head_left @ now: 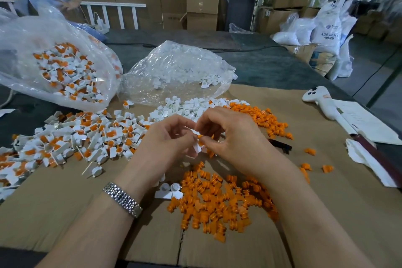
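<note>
Where the two hands meet above the flat brown cardboard sheet (65, 213), a small white plastic cap (196, 148) is pinched in the curled fingers of the left hand (167, 137). A small orange plastic plug (200, 136) is pinched against the cap by the narrowly closed thumb and forefinger of the right hand (230, 135).

Two heaps of loose orange plugs are noted: one under the right forearm (217, 202), one beyond the right hand (265, 119). Two loose white caps (168, 190) lie just beside the left wrist. Two clear plastic bags are counted: one with white-and-orange assembled pieces (54, 67), one with white caps (180, 67).
</note>
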{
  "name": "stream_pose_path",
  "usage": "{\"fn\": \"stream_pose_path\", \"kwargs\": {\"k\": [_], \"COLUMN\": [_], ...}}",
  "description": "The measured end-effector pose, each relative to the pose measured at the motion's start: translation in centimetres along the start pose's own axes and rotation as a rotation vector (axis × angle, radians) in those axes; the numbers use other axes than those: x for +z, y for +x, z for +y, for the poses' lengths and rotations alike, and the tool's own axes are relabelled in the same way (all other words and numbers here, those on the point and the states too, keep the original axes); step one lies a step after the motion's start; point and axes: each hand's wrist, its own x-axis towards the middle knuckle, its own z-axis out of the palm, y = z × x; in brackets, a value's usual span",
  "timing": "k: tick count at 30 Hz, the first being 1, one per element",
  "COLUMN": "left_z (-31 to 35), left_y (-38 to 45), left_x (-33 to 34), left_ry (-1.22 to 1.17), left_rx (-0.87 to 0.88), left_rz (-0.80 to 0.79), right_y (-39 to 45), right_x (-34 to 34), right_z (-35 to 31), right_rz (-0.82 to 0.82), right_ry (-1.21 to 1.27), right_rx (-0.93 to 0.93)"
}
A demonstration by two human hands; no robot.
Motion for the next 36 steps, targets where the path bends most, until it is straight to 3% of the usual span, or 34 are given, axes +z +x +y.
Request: {"fn": "stream_pose_path", "kwargs": {"k": [4,8,13,16,19,23,28,36], "left_z": [0.2,0.9,0.9,0.8,0.6,0.5,0.5,0.5], "left_y": [-0.4,-0.9,-0.3,0.2,0.3,0.3,0.4,0.2], "left_x": [-0.1,-0.1,-0.2,-0.7,-0.9,-0.9,-0.8,-0.6], "left_ry": [0.055,-0.186,-0.293,-0.566,-0.677,-0.684,-0.638,-0.595], "left_rx": [0.021,-0.044,-0.016,-0.065,-0.087,-0.053,-0.015,-0.114], "left_rz": [-0.029,-0.134,-0.009,-0.036,-0.096,-0.12,-0.041,-0.005], "right_y": [0.2,0.3,0.1,-0.2,-0.3,-0.3,-0.2,-0.1], "right_x": [0.3,0.0,-0.3,-1.6,-2.2,-1.9,-1.3,-0.6], "right_z": [-0.1,0.0,-0.2,0.0,0.1,0.0,0.0,-0.1], "right_rz": [0.01,0.107,0.168,0.052,0.009,0.071,0.142,0.127], "right_ry": [-0.077,-0.03,0.26,0.546,0.619,0.563,0.37,0.215], "right_rx": [0.042,0.097,0.192,0.193,0.155,0.104,0.05,0.004]}}
